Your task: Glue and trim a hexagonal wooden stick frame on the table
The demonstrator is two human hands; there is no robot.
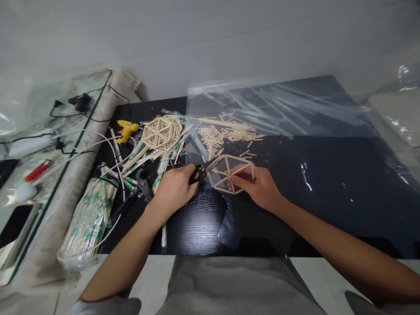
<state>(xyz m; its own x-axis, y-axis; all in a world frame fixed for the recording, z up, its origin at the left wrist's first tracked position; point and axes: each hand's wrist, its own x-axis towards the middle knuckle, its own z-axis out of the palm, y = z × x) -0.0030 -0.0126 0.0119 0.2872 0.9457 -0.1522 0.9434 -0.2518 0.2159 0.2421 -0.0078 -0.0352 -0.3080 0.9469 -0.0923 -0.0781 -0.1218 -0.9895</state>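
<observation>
My left hand (177, 186) is closed around the black handles of a pair of scissors (210, 166). Their blades point right, over the upper left edge of a spoked wooden frame built from thin sticks (229, 172). Clear film appears to spread across this frame; whether the blades touch it I cannot tell. My right hand (257, 186) pinches the frame at its right side, thumb on top and fingers beneath. Below the frame a piece of clear plastic film (226, 225) hangs toward the table's front edge.
Similar stick frames (162, 132) are stacked behind my left hand. Cut sticks (226, 133) lie in a heap. A yellow glue gun (127, 130), dark-handled cutters (144, 183) and bagged chopsticks (88, 218) are at left. A clear plastic sheet (278, 109) covers the table's back.
</observation>
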